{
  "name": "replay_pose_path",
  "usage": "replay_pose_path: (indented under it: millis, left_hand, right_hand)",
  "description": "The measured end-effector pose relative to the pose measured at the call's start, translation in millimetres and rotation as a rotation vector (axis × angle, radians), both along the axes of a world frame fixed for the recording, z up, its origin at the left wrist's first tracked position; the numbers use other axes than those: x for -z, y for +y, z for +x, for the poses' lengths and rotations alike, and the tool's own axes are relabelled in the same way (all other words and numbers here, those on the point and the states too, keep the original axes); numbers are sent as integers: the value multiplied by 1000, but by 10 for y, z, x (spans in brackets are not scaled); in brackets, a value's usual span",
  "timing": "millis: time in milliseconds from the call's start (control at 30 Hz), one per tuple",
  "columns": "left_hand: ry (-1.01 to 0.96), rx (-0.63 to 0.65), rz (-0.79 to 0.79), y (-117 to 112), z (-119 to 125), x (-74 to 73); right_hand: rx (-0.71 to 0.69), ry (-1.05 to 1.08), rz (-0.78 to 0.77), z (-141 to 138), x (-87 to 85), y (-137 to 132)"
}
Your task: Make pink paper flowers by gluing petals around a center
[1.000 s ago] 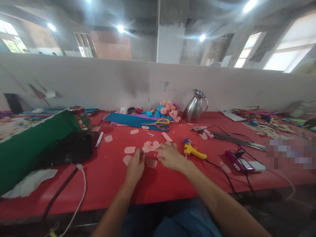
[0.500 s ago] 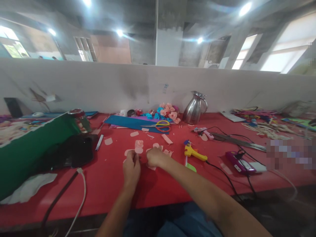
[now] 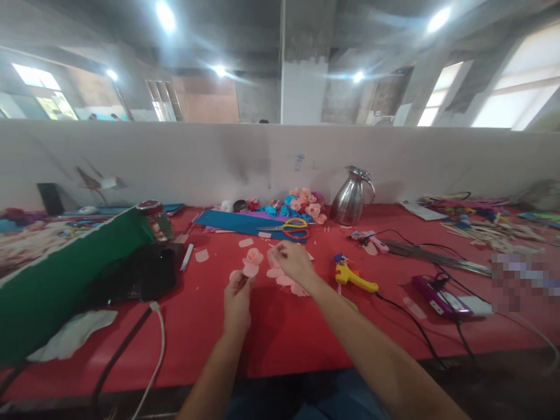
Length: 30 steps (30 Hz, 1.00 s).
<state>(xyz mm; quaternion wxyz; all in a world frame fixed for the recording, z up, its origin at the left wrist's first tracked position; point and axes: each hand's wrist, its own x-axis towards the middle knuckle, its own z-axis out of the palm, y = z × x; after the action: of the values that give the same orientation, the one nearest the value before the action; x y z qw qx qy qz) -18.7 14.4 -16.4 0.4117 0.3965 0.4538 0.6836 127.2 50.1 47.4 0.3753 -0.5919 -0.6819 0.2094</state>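
My left hand (image 3: 237, 300) is closed in a pinch around the base of a pink paper flower (image 3: 252, 259), which stands upright above the fingertips. To its right, my right hand (image 3: 296, 265) has its fingertips pressed together on a pale pink paper petal (image 3: 272, 256). Below that hand lies a loose heap of pink petals (image 3: 286, 281). A yellow glue gun (image 3: 356, 280) rests right of the heap, its cord trailing toward the table's front edge. Scissors (image 3: 294, 227) with yellow and red handles lie on a blue paper sheet (image 3: 236, 223) behind my hands.
A steel jug (image 3: 350, 198) and a bunch of finished paper flowers (image 3: 306, 204) stand by the low white wall. Left are a green box side (image 3: 83, 274), a jar (image 3: 154, 220) and a white pen (image 3: 186, 257). A purple power strip (image 3: 440, 297) with cords lies right.
My left hand has raised the flower slightly and tilted it. My right hand has moved up from the petal heap, with a petal between its fingers. The camera view has shifted a little.
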Motion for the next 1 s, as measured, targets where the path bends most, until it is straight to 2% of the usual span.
replay_pose_path:
  millis: [100,167,267,400,633,1000]
  left_hand:
    - [-337,126,-66,89,54,-43]
    - [-439,161,-99,139,106,-73]
    - [-476,204,-141,182,193,-80]
    - [-403,194,-127,179,258,-8]
    - [-215,171,-86,164,216,97]
    - [-138,180,-51,160,232,75]
  right_hand:
    - [40,403,18,63,63,-16]
    - [67,631,-2,73,106,-40]
    - [125,900,-20,35,158,-79]
    - [184,1140,-78,-70,228,-133]
    - [216,1151,-67,-179,304,-194]
    - [160,1127,5,-288,276,-293]
